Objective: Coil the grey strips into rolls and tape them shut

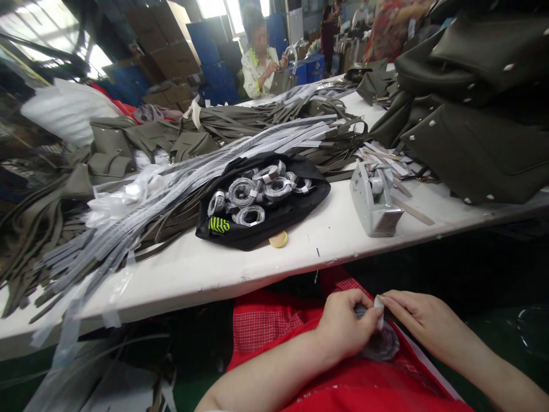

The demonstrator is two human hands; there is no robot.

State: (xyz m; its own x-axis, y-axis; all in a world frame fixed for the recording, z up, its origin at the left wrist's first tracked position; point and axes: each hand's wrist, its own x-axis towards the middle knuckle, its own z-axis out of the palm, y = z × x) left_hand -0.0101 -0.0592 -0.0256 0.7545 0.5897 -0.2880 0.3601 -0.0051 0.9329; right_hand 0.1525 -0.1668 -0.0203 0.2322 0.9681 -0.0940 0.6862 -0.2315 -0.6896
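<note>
Both grips are closed, low over my lap below the table (334, 232) edge. My left hand (343, 326) wraps the coil (385, 344), and my right hand (418, 320) pinches its tab (379, 304). More coils (251, 194) fill the bag (300, 213) beside the dispenser (375, 203).

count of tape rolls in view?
7. Six rolls in the black bag: one at its left edge, two mid-left, two in the centre, one at right. One tape roll is held by the left hand, right hand at its end. More may be hidden.
</note>
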